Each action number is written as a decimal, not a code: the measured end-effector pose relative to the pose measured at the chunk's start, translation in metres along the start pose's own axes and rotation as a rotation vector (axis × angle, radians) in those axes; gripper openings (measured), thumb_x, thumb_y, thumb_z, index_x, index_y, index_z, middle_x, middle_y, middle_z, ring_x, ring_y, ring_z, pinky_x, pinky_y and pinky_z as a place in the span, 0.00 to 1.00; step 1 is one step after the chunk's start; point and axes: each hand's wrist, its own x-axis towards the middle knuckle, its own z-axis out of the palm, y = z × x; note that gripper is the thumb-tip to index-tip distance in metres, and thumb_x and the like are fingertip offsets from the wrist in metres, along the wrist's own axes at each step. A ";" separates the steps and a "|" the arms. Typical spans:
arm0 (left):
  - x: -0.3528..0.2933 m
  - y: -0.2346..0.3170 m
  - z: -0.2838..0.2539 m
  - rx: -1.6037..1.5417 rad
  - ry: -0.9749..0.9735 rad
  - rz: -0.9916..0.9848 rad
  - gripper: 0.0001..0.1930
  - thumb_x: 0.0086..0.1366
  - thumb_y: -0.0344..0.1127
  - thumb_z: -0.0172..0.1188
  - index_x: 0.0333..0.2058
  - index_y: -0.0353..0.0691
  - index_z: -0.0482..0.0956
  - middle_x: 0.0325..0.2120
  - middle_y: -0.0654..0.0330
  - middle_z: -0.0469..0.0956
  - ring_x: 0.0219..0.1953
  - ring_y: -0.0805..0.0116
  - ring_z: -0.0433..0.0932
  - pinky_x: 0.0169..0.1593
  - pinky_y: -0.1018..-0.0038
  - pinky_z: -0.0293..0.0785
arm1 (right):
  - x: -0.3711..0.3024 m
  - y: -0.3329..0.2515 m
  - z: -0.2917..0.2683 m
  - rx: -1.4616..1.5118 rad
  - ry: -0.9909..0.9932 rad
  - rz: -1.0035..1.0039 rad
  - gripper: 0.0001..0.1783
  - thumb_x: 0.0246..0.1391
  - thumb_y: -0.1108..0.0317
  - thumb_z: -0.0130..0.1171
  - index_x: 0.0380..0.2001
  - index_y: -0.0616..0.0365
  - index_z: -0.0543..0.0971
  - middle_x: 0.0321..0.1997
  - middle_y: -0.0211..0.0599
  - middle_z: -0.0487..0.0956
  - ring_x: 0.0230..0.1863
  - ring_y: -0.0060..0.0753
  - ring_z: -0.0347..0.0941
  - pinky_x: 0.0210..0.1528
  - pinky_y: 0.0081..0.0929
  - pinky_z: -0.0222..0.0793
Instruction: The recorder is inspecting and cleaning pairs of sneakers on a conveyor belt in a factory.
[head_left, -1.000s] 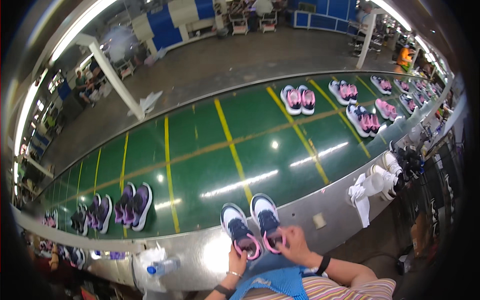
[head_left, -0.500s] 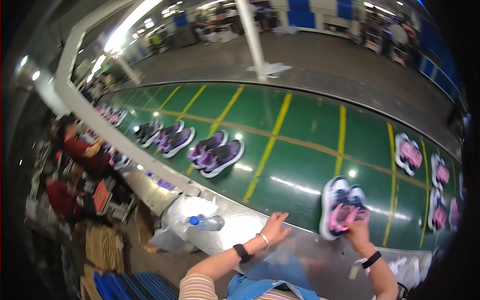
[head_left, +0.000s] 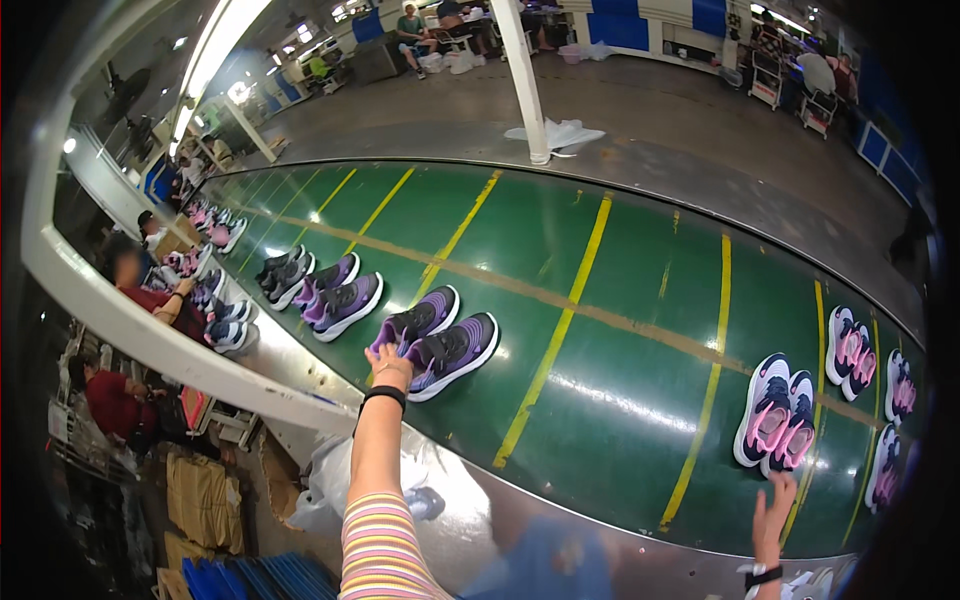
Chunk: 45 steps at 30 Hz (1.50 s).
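Observation:
A pair of purple-and-black sneakers (head_left: 455,355) sits on the green conveyor belt, toes pointing away to the right. My left hand (head_left: 390,366) is at their heels, fingers bent against the near ends of the shoes; the fingertips are partly hidden. On the right, a navy-and-pink pair of sneakers (head_left: 775,415) rests on the belt with pink linings showing. Just below its heels, my right hand (head_left: 774,508) is open and holds nothing, its fingers pointing up toward the shoes.
More purple sneakers (head_left: 342,305) and dark sneakers (head_left: 284,277) stand farther left on the belt. Other pink-and-navy sneakers (head_left: 850,352) are at the far right. A white frame (head_left: 200,370) crosses on the left, near co-workers in dark red. A plastic bottle (head_left: 425,502) lies by the metal edge.
My left hand has reached left and forward to the purple sneakers. My right hand has let go of the navy-and-pink sneakers, which now stand farther right. The view has shifted.

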 end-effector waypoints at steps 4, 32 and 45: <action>-0.002 0.007 -0.028 0.195 -0.182 0.171 0.22 0.49 0.46 0.58 0.44 0.49 0.74 0.56 0.52 0.58 0.59 0.54 0.54 0.59 0.44 0.34 | -0.037 -0.046 -0.009 0.183 -0.083 0.063 0.14 0.36 0.82 0.52 0.32 0.60 0.72 0.37 0.44 0.66 0.42 0.44 0.64 0.47 0.33 0.58; -0.346 0.130 0.100 -1.155 -0.009 0.735 0.28 0.43 0.33 0.62 0.43 0.26 0.63 0.32 0.47 0.71 0.35 0.57 0.72 0.39 0.70 0.69 | -0.226 -0.145 0.049 0.729 -0.347 0.566 0.41 0.34 0.71 0.60 0.54 0.65 0.55 0.46 0.54 0.64 0.49 0.47 0.64 0.52 0.33 0.60; -0.312 0.130 0.134 -1.889 -1.291 0.395 0.15 0.60 0.26 0.45 0.47 0.32 0.66 0.44 0.53 0.71 0.44 0.64 0.72 0.49 0.73 0.69 | -0.213 -0.146 0.027 1.585 -0.428 1.035 0.17 0.46 0.81 0.44 0.41 0.65 0.71 0.39 0.39 0.75 0.38 0.30 0.73 0.41 0.24 0.68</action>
